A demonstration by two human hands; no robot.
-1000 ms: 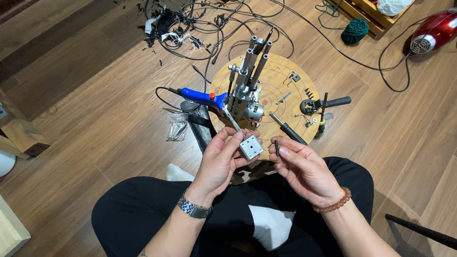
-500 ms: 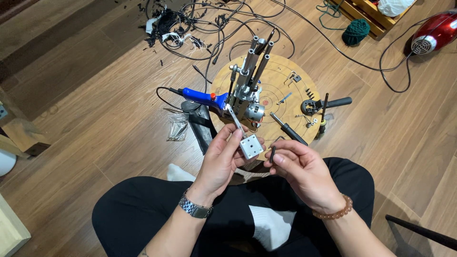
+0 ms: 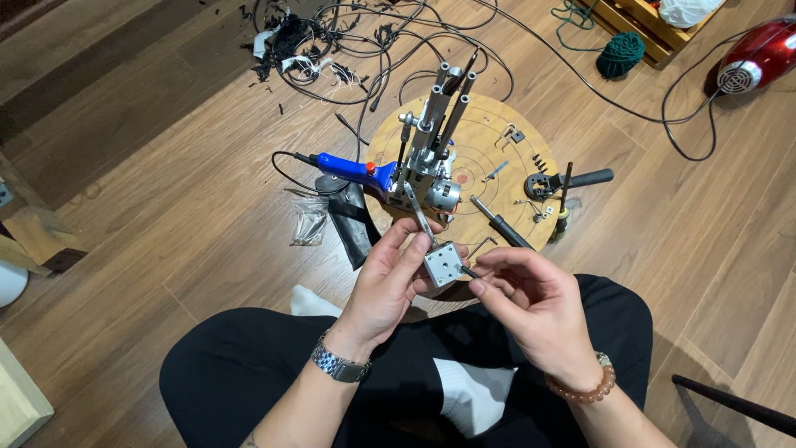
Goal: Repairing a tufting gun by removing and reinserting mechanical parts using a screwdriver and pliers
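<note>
- Head view, looking down at a person seated cross-legged in dark trousers on a wooden floor.
- Left hand [image 3: 390, 286]: fingers curled around a small square metal block [image 3: 442, 264] with holes in its face; thumb and forefinger pinch its sides. The block sits at centre frame, just above the knees, with a thin metal rod [image 3: 419, 214] rising from it toward the upper left.
- Right hand [image 3: 531, 307]: fingertips pinched narrow on a slim bent hex key [image 3: 479, 246], its tip meeting the right edge of the block. Whether the tip is seated in a hole, cannot tell.
- Metal watch [image 3: 338, 365] on the left wrist; bead bracelet [image 3: 584, 388] on the right.
- Just beyond the hands: round wooden board [image 3: 489, 145] with target rings, bearing an upright metal rod assembly [image 3: 435, 137] with a small motor at its base.
- Blue-handled tool [image 3: 352, 170] lies at the board's left edge, cord trailing left.
- Black-handled screwdriver [image 3: 502, 231] rests on the board near the right hand; more black tools at the board's right edge.
- Tangle of black cables [image 3: 332, 41] at top; red appliance [image 3: 759, 58] top right; green yarn ball [image 3: 620, 54] near it.
</note>
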